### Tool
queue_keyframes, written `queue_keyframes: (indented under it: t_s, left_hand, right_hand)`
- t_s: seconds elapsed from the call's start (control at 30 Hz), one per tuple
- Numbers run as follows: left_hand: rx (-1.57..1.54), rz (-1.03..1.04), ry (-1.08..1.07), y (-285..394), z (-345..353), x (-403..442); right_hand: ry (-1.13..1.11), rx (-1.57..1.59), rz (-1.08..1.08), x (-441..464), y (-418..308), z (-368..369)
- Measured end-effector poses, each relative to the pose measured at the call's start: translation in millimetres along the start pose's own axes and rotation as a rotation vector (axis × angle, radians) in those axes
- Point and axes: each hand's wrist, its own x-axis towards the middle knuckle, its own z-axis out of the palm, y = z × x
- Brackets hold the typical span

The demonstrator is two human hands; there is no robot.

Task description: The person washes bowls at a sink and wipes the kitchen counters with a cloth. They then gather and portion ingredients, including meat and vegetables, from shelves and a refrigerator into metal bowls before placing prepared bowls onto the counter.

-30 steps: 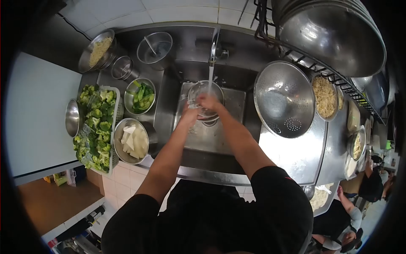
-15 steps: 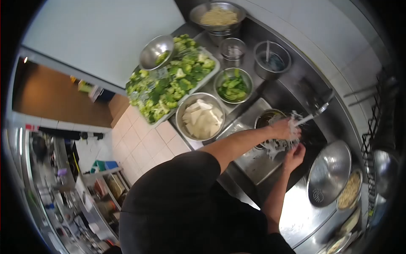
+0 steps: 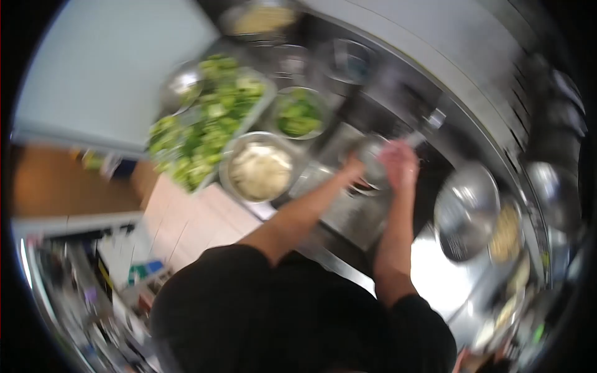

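My left hand (image 3: 353, 168) is at the near left rim of a round metal bowl (image 3: 374, 163) over the sink, and its fingers appear wrapped on that rim. My right hand (image 3: 400, 163) is at the bowl's right side, close under the tap (image 3: 433, 121). Motion smears its fingers, so their pose and anything in them cannot be made out. A metal tray (image 3: 357, 217) lies below the bowl in the sink.
Left of the sink stand a bowl of pale white slices (image 3: 260, 171), a bowl of green vegetables (image 3: 298, 115) and a tray of broccoli (image 3: 211, 124) with a small metal bowl (image 3: 182, 87). A perforated metal bowl (image 3: 466, 211) leans at the right.
My hands were together in splashing water under the tap; now they are apart, the left at the bowl's rim. The bowl appears raised. The whole view has shifted and blurred.
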Motion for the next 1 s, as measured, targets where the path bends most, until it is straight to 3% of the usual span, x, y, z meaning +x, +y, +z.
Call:
queue_keyframes:
  t_s: [0.03, 0.07, 0.1, 0.13, 0.2, 0.27, 0.3, 0.33, 0.4, 0.43, 0.47, 0.53, 0.57, 0.6, 0.67, 0.7, 0.73, 0.77, 0.8, 0.83, 0.87, 0.9, 0.93, 0.97, 1.0]
  left_hand:
    - [0.073, 0.047, -0.036, 12.4, 4.9, -12.2]
    - [0.055, 0.100, -0.176, 18.7, 5.4, -17.5]
    - [0.090, 0.122, -0.195, 31.8, 17.9, -33.5]
    - [0.121, 0.142, -0.197, 40.3, 28.6, -52.3]
    - [0.193, 0.129, -0.144, 39.3, 47.2, -57.7]
    - [0.159, 0.058, 0.052, 44.5, 25.2, -35.0]
    - [0.151, 0.015, -0.074, 42.5, 1.6, -21.6]
    - [0.140, -0.024, -0.200, 41.6, -10.9, -12.7]
    - [0.170, 0.015, -0.123, 26.8, 4.7, -8.5]
    - [0.197, 0.061, -0.044, 25.7, 12.3, -5.5]
    - [0.196, 0.068, -0.050, 34.0, 10.2, -1.8]
    - [0.264, -0.021, -0.129, 46.8, -2.8, -6.9]
    - [0.313, 0.000, -0.103, 56.0, 7.2, -24.1]
    - [0.313, 0.004, -0.106, 52.4, 15.9, -29.0]
    - [0.152, 0.087, -0.025, 41.0, 33.2, -36.7]
    - [0.091, 0.115, -0.016, 32.9, 28.7, -22.5]
    - [0.080, 0.119, 0.002, 19.9, 21.9, -12.8]
    - [0.053, -0.051, -0.057, 9.5, 16.2, -4.2]
    - [0.011, -0.196, -0.103, 8.8, 7.9, 8.6]
    - [-0.055, -0.326, -0.131, 7.6, -8.9, 23.5]
    - [-0.052, -0.324, 0.026, -17.9, -2.6, 45.9]
    - [-0.065, -0.252, -0.168, -53.6, -5.9, 92.8]
    - [0.186, -0.109, -0.216, -20.6, 12.1, 50.6]
    - [0.894, -0.004, -0.255, 6.5, 36.3, 50.2]
    - [1.134, 0.179, -0.133, 41.7, 58.2, 8.1]
  right_hand:
    - [-0.107, -0.281, 0.061, -15.6, -10.0, -5.8]
    - [-0.036, -0.528, 0.290, -24.3, -12.6, -19.8]
    - [0.136, -1.168, 0.332, -11.4, 7.1, -37.9]
    - [0.472, -1.482, 0.091, 4.1, 46.4, -64.9]
    - [0.478, -1.134, -0.096, 16.2, 75.2, -49.6]
    - [-0.026, -1.010, 0.405, 28.7, 89.1, -68.3]
    - [-0.221, -1.720, 0.339, 23.7, 54.4, -50.4]
    - [-0.221, -1.721, 0.338, 27.4, 39.3, -34.0]
    - [0.335, -1.652, 0.393, 36.7, 30.2, -12.7]
    - [0.353, -1.399, 0.146, 30.1, 58.8, -27.1]
    - [0.355, -1.404, 0.138, 34.3, 55.9, -37.6]
    - [-0.371, -1.506, 0.345, 25.9, 46.3, -61.4]
    - [-0.764, -2.154, 0.211, 46.0, 58.4, -92.9]
    - [-0.762, -2.158, 0.208, 45.5, 52.5, -78.2]
    - [0.244, -1.691, -0.017, 29.1, 56.9, -45.2]
    - [0.240, -1.370, -0.200, 17.4, 70.0, -36.8]
    - [0.052, -1.395, 0.163, 10.5, 55.3, -47.2]
    - [-0.153, -1.391, 0.521, 2.4, 18.0, -51.3]
    - [-0.269, -1.590, 0.309, 0.7, 6.4, -71.5]
    - [0.161, -1.776, 0.038, -12.1, -15.3, -42.2]
    - [0.411, -1.607, -0.284, -12.8, -36.3, -17.9]
    - [0.454, -1.428, -0.417, 18.7, -31.5, -76.9]
    - [0.473, -1.244, -0.557, 50.1, -25.2, -139.7]
    - [0.474, -1.075, -0.698, 81.4, -19.0, -200.8]
    - [0.857, -0.820, 0.139, 79.1, -57.3, -125.3]
